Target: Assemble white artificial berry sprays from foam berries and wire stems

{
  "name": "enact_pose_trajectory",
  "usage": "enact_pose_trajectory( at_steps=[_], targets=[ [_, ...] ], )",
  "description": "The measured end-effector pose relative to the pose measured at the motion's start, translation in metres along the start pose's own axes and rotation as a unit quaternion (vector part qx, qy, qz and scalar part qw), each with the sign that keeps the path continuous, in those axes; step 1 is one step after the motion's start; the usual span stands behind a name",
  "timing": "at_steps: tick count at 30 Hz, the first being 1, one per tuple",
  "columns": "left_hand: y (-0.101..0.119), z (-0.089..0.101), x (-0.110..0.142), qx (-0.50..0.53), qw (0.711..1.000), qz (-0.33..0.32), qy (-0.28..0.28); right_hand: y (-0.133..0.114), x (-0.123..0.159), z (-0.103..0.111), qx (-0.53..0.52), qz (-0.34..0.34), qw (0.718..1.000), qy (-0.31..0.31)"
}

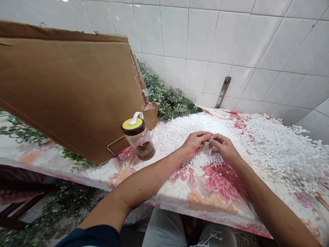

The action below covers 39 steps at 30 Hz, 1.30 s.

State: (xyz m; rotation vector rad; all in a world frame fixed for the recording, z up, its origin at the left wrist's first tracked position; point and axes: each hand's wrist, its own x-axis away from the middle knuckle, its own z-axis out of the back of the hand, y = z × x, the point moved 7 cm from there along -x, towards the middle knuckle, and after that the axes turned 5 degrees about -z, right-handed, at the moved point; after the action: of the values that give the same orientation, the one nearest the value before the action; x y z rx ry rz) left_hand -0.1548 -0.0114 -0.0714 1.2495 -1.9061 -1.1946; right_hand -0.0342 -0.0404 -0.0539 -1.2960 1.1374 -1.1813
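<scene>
The left hand (194, 144) and right hand (223, 147) are closed in a pinch on a small white bead (212, 137), at the left hand's 3 o'clock and right hand's 10 o'clock; its long axis is too small to tell.

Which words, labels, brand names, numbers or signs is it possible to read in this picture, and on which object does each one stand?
No text is readable: the clear jar with its yellow lid shows no label or print, the brown cardboard sheet shows no marking, and the floral cloth shows only a flower pattern.
</scene>
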Motion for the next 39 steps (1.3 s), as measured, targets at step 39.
enact_pose_trajectory(
  at_steps=[39],
  targets=[
    [0.019,-0.012,0.009,-0.132,0.988,-0.082,-0.018,-0.027,0.001,0.049,0.427,0.137,0.855,0.260]
  ],
)
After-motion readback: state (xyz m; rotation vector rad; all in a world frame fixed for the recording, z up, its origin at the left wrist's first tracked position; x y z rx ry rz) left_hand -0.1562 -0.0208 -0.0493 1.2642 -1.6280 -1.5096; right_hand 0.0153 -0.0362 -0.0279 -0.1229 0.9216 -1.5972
